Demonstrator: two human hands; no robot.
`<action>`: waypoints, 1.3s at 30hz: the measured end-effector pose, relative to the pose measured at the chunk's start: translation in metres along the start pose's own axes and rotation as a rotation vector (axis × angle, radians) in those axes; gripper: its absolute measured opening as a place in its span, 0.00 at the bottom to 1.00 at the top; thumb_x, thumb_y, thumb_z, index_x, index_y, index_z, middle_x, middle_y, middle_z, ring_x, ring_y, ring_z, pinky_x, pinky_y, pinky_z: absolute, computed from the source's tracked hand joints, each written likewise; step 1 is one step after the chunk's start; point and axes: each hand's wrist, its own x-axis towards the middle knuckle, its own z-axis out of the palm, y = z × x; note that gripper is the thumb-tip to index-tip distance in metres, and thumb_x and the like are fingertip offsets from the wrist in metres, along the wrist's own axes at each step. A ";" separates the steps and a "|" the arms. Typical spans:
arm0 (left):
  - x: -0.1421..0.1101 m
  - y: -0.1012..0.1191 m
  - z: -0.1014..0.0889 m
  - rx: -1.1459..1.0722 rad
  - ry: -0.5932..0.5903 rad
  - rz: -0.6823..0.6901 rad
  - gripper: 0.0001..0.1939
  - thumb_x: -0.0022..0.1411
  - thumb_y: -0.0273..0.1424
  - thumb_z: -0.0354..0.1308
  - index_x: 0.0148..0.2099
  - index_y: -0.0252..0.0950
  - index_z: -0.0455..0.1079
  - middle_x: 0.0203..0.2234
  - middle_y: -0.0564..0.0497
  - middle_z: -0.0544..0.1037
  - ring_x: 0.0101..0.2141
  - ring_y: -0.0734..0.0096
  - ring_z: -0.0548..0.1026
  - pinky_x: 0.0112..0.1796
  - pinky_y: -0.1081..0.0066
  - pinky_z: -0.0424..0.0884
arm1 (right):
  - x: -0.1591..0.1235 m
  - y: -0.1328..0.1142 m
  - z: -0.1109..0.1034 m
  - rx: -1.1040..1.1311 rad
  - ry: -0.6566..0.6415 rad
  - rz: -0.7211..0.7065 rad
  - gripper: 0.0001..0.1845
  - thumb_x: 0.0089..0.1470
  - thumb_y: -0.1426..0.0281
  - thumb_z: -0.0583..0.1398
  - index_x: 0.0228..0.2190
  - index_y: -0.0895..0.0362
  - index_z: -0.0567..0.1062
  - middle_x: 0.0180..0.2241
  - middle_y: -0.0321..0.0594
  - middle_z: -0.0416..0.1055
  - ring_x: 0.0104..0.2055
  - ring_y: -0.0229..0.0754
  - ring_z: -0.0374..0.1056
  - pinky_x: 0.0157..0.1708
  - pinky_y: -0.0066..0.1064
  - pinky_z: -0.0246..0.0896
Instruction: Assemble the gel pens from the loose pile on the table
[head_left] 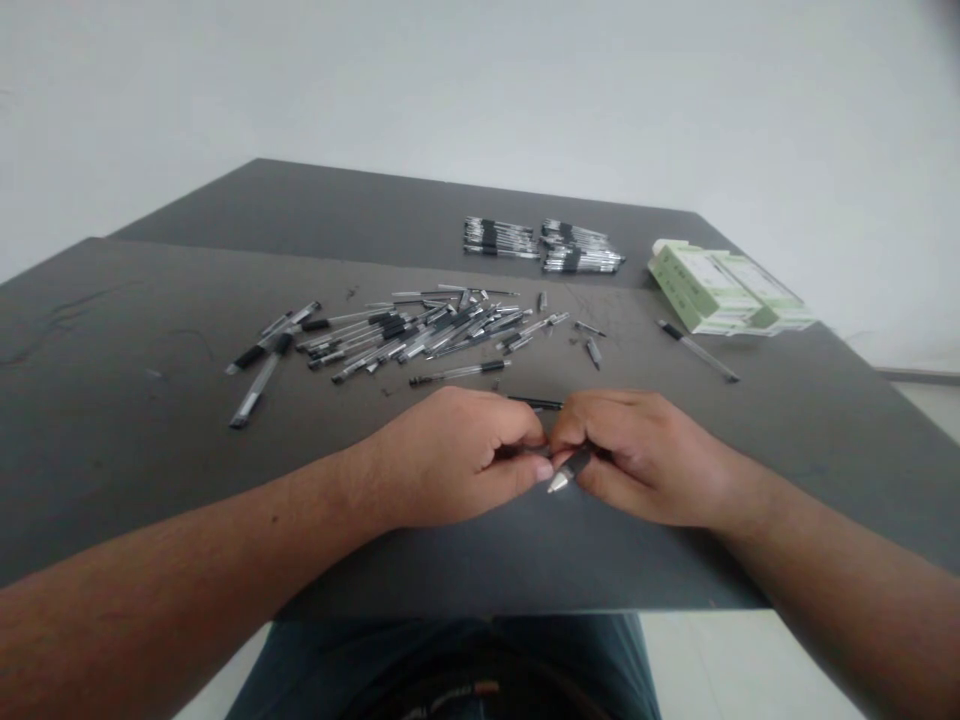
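My right hand (637, 455) is closed around a pen (571, 470) with a dark grip. Its pale pointed tip sticks out toward the lower left, and the rest is hidden in the fingers. Thumb and fingers pressed together, my left hand (469, 455) meets the right one beside the pen's tip. Whatever the left fingers pinch is too small or covered to name. Just beyond the hands lies a thin black stick-like piece (536, 403), partly covered by them. Farther off is a loose heap of clear pens and pen parts (405, 335) with black grips.
Bundled pens (500, 238) lie at the back beside more pens (577, 248). Green and white boxes (709, 290) stand at the right, with a single pen (699, 352) in front. Two pens (262, 380) lie left of the heap. The grey table's front edge (525, 610) is near my lap.
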 end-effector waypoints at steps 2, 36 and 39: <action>0.000 0.001 -0.002 -0.067 -0.011 -0.016 0.11 0.72 0.37 0.62 0.37 0.38 0.78 0.25 0.57 0.77 0.25 0.75 0.72 0.29 0.71 0.61 | -0.001 0.000 -0.002 0.007 0.025 0.006 0.11 0.58 0.80 0.59 0.38 0.51 0.72 0.31 0.33 0.76 0.30 0.36 0.72 0.32 0.26 0.66; 0.002 -0.005 -0.011 -0.042 0.092 -0.066 0.10 0.71 0.35 0.62 0.48 0.41 0.84 0.36 0.56 0.88 0.36 0.71 0.83 0.36 0.72 0.70 | -0.002 0.003 -0.005 -0.070 0.114 0.061 0.06 0.64 0.76 0.62 0.40 0.52 0.75 0.32 0.33 0.80 0.31 0.36 0.76 0.33 0.26 0.67; 0.002 -0.007 -0.012 0.032 0.192 -0.101 0.10 0.70 0.35 0.63 0.49 0.43 0.84 0.35 0.56 0.87 0.33 0.71 0.81 0.36 0.72 0.71 | -0.005 0.008 -0.009 -0.042 0.186 0.137 0.06 0.68 0.68 0.64 0.46 0.52 0.76 0.36 0.37 0.81 0.33 0.40 0.77 0.34 0.31 0.69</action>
